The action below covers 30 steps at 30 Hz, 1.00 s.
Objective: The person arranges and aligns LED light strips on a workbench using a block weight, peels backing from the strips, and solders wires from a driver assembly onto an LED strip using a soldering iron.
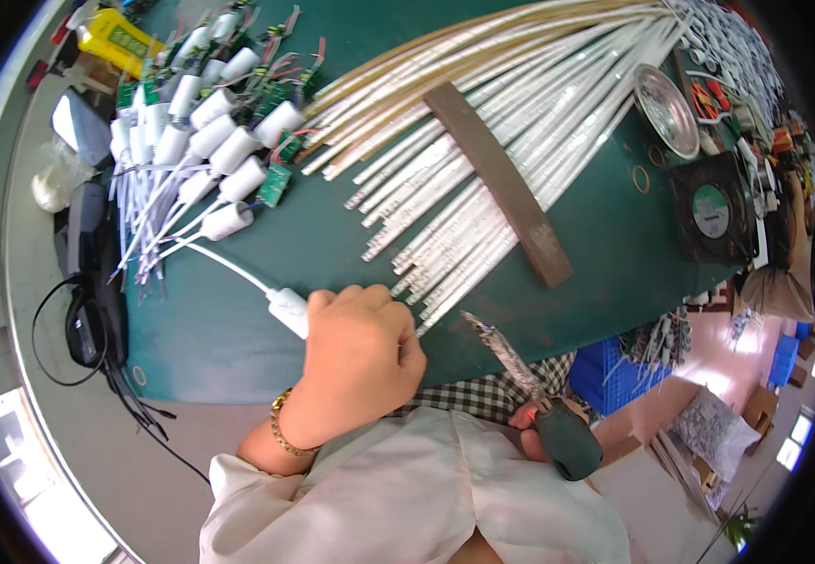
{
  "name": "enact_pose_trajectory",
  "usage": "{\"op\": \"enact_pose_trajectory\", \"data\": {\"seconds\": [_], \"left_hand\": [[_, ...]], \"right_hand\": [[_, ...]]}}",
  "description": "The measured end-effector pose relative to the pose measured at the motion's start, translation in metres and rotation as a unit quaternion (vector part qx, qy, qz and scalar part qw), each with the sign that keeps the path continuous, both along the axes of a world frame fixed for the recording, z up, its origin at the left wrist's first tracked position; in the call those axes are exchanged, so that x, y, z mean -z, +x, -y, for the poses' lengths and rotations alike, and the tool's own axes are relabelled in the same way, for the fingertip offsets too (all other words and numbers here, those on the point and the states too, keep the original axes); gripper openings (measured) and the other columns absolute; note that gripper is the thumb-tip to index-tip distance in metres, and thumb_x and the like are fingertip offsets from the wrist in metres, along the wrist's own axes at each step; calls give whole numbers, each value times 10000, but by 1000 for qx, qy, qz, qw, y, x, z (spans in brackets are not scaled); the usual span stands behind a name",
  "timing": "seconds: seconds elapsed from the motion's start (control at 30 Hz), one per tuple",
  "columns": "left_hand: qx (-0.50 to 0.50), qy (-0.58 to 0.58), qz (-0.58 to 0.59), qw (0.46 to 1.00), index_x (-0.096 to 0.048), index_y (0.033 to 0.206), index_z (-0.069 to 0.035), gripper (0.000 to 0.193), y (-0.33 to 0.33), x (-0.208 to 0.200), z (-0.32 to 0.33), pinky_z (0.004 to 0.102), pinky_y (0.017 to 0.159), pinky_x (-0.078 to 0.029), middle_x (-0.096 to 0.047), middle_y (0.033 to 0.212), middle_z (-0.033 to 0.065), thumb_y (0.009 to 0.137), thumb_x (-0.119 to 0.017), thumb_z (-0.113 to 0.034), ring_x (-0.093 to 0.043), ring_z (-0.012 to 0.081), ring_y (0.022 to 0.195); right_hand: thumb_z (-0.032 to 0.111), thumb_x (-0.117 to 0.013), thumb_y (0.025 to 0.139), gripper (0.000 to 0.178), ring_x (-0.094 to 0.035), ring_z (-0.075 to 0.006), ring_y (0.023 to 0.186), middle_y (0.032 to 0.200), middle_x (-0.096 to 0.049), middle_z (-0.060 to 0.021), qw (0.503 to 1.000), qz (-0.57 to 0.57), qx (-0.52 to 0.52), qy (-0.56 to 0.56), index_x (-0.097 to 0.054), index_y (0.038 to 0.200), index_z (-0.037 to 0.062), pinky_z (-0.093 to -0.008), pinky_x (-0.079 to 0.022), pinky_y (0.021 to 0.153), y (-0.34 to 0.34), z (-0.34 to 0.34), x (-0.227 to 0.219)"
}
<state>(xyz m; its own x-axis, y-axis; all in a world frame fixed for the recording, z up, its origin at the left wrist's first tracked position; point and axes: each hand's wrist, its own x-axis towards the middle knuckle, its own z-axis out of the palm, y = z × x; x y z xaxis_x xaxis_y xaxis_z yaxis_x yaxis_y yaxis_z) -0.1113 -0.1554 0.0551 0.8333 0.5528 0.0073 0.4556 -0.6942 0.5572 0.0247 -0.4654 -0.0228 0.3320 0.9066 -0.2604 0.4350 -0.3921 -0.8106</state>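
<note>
My left hand (360, 343) is closed near the table's front edge, knuckles up, with a bracelet on its wrist. From beneath it sticks out a white cylindrical housing (288, 311) with a white cable running back to the left; the fingers' inner side is hidden. Just beyond the knuckles lie the near ends of several white LED strips (483, 211). My right hand (528, 430), mostly hidden, is closed round a soldering iron (517, 368) with a dark green grip. The iron's tip points up and left, past the table edge, apart from the strips.
A brown bar (501, 188) lies across the strips. White housings with cables and green circuit boards (274, 185) are heaped at the far left. A metal bowl (666, 111) and black fan (713, 209) stand at right. A black cord (111, 352) hangs at left.
</note>
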Motion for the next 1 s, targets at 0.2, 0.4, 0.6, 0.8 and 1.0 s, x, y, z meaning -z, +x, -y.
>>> {"op": "enact_pose_trajectory", "data": {"seconds": [0.2,0.4,0.6,0.8,1.0], "left_hand": [[57,47,-1,997,-664,805,-112,176,-13,-16,-3,385,731,-373,-566,760,72,728,-807,-180,-539,264,716],[-32,42,-3,999,-665,967,-22,264,-36,-18,-40,409,635,-472,-609,822,104,801,-796,-180,-599,320,718],[-58,130,53,988,-656,1039,-32,271,-32,-18,-80,370,621,-509,-627,862,113,839,-772,-174,-625,260,669],[-119,212,57,968,-630,948,-34,158,4,4,-134,442,706,-511,-570,915,144,853,-729,-113,-621,355,803],[-84,192,139,968,-639,1004,-9,158,-4,3,-126,352,703,-515,-602,923,120,859,-703,-14,-638,258,764]], "right_hand": [[73,-680,739,171,-686,-290,770,833,-698,-93,995,-39,84,48,-717,903,107,-390,-540,665,-10,3,6],[94,-701,758,194,-682,-289,767,845,-700,-103,998,19,38,47,-708,952,86,-387,-538,670,-12,-11,9],[97,-709,762,177,-682,-286,757,841,-701,-102,996,34,21,83,-711,938,84,-385,-540,666,6,30,17],[100,-717,765,161,-681,-282,747,836,-701,-100,994,43,7,104,-713,925,81,-382,-541,662,0,12,14],[103,-725,769,146,-680,-279,737,831,-701,-98,991,41,24,121,-715,912,79,-380,-542,657,-9,-8,11]]}}
